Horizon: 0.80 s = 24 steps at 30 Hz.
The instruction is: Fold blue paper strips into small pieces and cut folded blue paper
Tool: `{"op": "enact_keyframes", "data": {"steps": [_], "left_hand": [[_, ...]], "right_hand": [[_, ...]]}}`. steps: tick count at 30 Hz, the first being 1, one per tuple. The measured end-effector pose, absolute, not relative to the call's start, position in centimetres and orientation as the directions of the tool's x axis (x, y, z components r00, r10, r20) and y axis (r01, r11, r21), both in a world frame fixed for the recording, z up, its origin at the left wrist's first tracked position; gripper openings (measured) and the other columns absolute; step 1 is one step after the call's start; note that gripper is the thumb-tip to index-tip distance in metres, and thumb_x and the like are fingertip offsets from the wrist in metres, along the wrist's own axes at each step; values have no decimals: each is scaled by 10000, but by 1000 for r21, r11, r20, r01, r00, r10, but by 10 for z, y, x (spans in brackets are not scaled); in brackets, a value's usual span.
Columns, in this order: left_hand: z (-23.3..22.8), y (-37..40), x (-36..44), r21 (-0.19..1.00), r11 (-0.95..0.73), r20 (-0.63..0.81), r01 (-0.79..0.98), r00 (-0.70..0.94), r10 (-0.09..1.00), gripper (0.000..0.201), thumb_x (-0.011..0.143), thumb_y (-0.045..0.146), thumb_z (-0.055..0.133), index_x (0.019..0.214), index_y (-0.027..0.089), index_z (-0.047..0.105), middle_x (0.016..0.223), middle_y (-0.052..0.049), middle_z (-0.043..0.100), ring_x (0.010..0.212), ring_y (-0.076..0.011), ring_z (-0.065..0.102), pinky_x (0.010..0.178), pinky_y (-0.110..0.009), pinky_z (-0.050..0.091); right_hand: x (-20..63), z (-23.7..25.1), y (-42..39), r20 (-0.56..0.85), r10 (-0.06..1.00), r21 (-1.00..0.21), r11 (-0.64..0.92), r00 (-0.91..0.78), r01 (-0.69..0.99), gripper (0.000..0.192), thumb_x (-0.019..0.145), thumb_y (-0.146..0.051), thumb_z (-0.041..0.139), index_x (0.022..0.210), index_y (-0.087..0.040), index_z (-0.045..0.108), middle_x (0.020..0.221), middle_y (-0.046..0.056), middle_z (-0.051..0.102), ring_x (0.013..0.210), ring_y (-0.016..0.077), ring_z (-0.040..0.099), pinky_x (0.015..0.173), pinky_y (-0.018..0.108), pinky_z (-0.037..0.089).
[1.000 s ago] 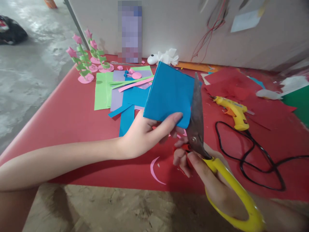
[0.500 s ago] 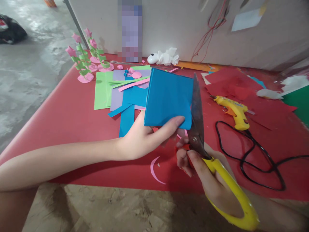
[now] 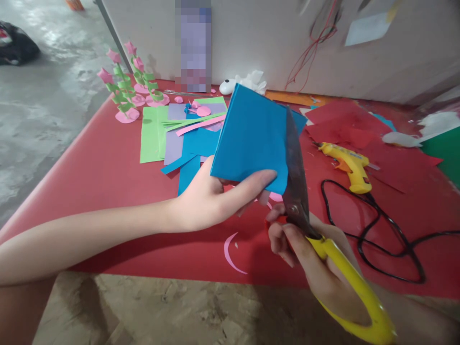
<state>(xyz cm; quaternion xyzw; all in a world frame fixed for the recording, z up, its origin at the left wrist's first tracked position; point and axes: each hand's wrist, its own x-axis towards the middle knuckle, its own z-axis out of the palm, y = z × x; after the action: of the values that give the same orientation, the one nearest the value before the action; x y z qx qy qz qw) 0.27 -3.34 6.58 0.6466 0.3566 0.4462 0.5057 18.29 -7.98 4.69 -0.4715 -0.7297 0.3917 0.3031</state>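
My left hand (image 3: 212, 199) pinches a folded sheet of blue paper (image 3: 251, 139) from below, its thumb across the front and its other fingers mostly hidden behind. The sheet is held up above the red table, tilted. My right hand (image 3: 316, 268) is closed around a pair of scissors (image 3: 296, 177) with a large yellow handle loop and a partly hidden red one. Their dark blades point up and lie along the right side of the blue paper, with a corner of the paper showing beyond them.
Pink paper flowers (image 3: 125, 96) stand at the back left of the red table (image 3: 108, 163). Green paper (image 3: 153, 136), purple sheets and strips lie behind my left hand. On the right lie a yellow glue gun (image 3: 347, 163), its black cord (image 3: 362, 235) and red paper (image 3: 388, 153).
The blue paper has tilted and risen slightly, and a corner of it now shows right of the blades. My right hand and the scissors have shifted a little right and down.
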Motion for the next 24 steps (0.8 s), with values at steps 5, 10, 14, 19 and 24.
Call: {"op": "enact_keyframes", "data": {"steps": [5, 10, 14, 19, 24], "left_hand": [[73, -31, -1, 974, -225, 218, -26, 379, 899, 329, 848, 256, 511, 535, 155, 496, 478, 47, 499, 380, -21, 452, 392, -142, 373], [78, -27, -4, 983, -179, 176, -35, 432, 884, 329, 844, 225, 518, 525, 151, 497, 447, 53, 477, 370, -18, 438, 384, -134, 366], [79, -24, -5, 988, -145, 156, -60, 454, 877, 322, 845, 210, 530, 532, 147, 495, 479, 52, 494, 385, -14, 446, 394, -128, 379], [79, -19, -9, 989, -115, 146, -93, 500, 854, 317, 798, 317, 624, 560, 144, 507, 518, 57, 512, 390, -10, 460, 376, -119, 384], [81, -10, -19, 996, -92, 87, -20, 572, 816, 323, 801, 346, 620, 572, 144, 519, 517, 51, 512, 391, -14, 478, 376, -109, 412]], "right_hand": [[186, 50, -78, 102, 916, -844, 287, -389, 453, 140, 944, -285, 361, 954, -242, 495, 585, -71, 477, 434, 34, 448, 416, 165, 368], [188, 50, -77, 108, 908, -851, 295, -404, 435, 109, 943, -286, 374, 926, -260, 478, 582, -82, 461, 427, 23, 421, 411, 147, 353], [187, 50, -78, 88, 925, -849, 264, -371, 458, 133, 943, -309, 372, 916, -255, 491, 571, -81, 459, 423, 25, 413, 428, 161, 356], [186, 55, -75, 91, 926, -841, 268, -365, 471, 132, 939, -303, 376, 907, -250, 493, 555, -77, 456, 442, 37, 446, 435, 167, 367], [188, 58, -72, 93, 899, -826, 310, -428, 471, 123, 935, -267, 369, 915, -243, 488, 551, -76, 464, 427, 38, 445, 422, 159, 371]]}}
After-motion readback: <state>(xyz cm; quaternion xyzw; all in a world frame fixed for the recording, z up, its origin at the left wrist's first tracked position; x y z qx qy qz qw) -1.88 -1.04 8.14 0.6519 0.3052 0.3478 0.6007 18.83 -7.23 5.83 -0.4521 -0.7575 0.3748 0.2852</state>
